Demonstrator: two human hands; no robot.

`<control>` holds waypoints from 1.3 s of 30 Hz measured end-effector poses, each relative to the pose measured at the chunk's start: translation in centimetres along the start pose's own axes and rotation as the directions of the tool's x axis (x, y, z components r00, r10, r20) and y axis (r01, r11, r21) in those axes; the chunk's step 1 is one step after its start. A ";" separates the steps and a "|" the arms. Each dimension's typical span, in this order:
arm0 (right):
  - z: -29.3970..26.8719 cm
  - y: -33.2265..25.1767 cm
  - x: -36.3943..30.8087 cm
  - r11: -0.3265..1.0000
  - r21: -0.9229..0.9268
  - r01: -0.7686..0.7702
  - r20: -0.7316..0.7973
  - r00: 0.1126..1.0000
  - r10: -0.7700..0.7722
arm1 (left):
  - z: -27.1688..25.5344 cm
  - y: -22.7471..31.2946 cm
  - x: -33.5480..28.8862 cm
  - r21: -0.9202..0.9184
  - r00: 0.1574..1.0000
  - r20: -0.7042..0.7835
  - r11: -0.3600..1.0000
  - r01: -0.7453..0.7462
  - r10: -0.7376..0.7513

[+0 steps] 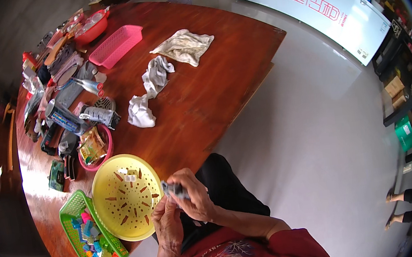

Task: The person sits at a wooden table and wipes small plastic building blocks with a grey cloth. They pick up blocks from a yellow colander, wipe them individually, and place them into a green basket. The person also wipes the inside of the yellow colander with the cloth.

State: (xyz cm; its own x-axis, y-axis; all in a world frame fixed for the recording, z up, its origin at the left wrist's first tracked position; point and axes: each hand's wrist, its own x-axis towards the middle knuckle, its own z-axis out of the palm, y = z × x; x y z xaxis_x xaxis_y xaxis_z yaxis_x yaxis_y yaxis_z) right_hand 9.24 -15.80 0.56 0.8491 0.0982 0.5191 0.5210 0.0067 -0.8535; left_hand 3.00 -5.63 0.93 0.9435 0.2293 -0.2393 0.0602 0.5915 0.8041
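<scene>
Both my hands are together above the near edge of the table, beside the yellow colander (106, 222). My right hand (197, 200) is closed around a small grey object (175, 189); its kind is hard to make out. My left hand (167, 223) meets it from below, its fingers pinched at the lower end of the same object. A small white piece (130, 178) lies in the colander. To the left, a green basket (74, 200) holds toy building blocks (90, 232) in blue, pink, orange and pale yellow.
Crumpled cloths (186, 47) lie on the wooden table (189, 115). A pink basket (116, 45), a red basin (93, 30), a pink bowl (110, 147) with packets and a blue can (62, 117) crowd its left side. A white freezer (304, 5) and someone's legs (407, 199) are at right.
</scene>
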 end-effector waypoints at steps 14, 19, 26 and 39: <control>-1.5 1.4 -0.8 0.978 0.166 -0.128 0.030 0.992 0.124 | -0.1 -0.4 0.5 0.026 0.983 0.060 0.985 -0.173 0.171; -2.9 -0.9 0.9 0.714 0.361 -0.600 0.471 0.778 0.416 | -0.7 0.1 0.1 0.359 0.924 0.101 0.852 -0.381 0.370; -2.4 -0.3 -1.0 0.358 0.599 -0.716 0.510 0.686 0.518 | 1.1 -0.4 0.2 0.389 0.843 0.121 0.756 -0.526 0.524; -2.0 -1.1 0.6 0.999 0.045 0.014 0.097 0.995 -0.018 | 1.8 0.6 0.7 -0.036 0.966 0.091 0.970 -0.239 0.241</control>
State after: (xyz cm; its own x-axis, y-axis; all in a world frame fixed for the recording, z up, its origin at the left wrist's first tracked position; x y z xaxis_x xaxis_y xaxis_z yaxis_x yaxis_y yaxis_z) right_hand 9.30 -17.70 1.90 0.8271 0.1936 0.5277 0.5282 0.0530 -0.8474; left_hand 4.31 -6.48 2.26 0.9558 0.2938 0.0121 -0.1785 0.5469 0.8179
